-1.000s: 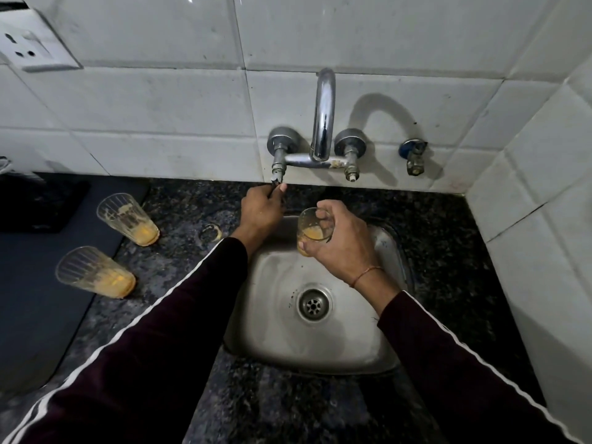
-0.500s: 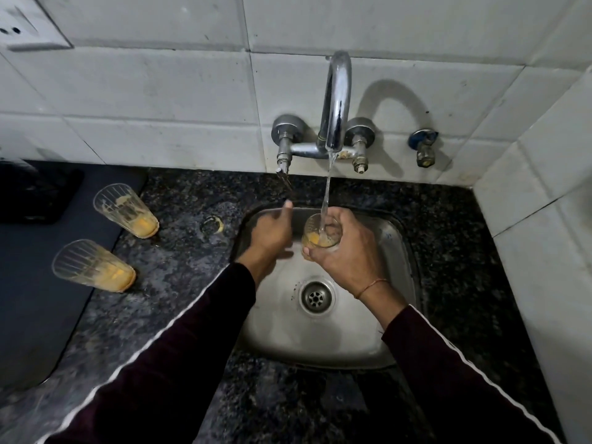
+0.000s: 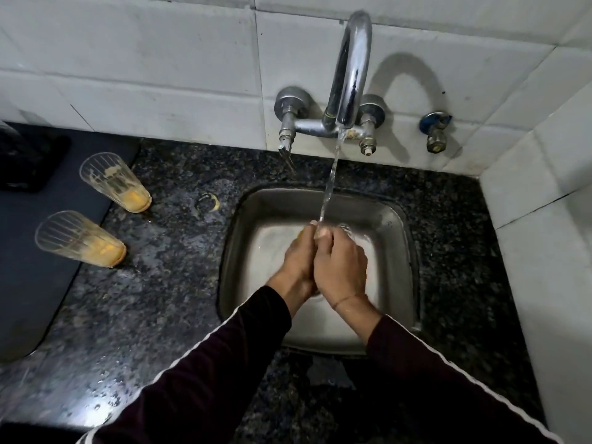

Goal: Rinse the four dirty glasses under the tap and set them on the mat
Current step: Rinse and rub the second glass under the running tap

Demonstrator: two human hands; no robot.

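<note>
Both hands are together over the steel sink [image 3: 397,238], pressed side by side under the running water. The right hand [image 3: 341,267] is closed around a glass [image 3: 347,230], of which only a small clear part of the rim shows beyond the fingers (the rest is covered by the hand). The left hand [image 3: 298,261] lies against the right one, with its fingers at the glass; how firmly it grips I cannot tell. A little yellow shows just beyond the left fingertips.

The stream of water [image 3: 330,181] falls from the tap [image 3: 350,72] on the tiled wall beyond the hands and lands right at the fingertips, where the two hands meet.

Well to the left of the hands, two more dirty glasses stand on the dark stone counter [image 3: 166,283], both with yellow residue at the bottom: the farther glass [image 3: 115,182] and the nearer glass [image 3: 80,238]. They stand right at the edge of the dark mat [image 3: 28,251], which lies farther left.

Both sleeves are dark with a white stripe.
</note>
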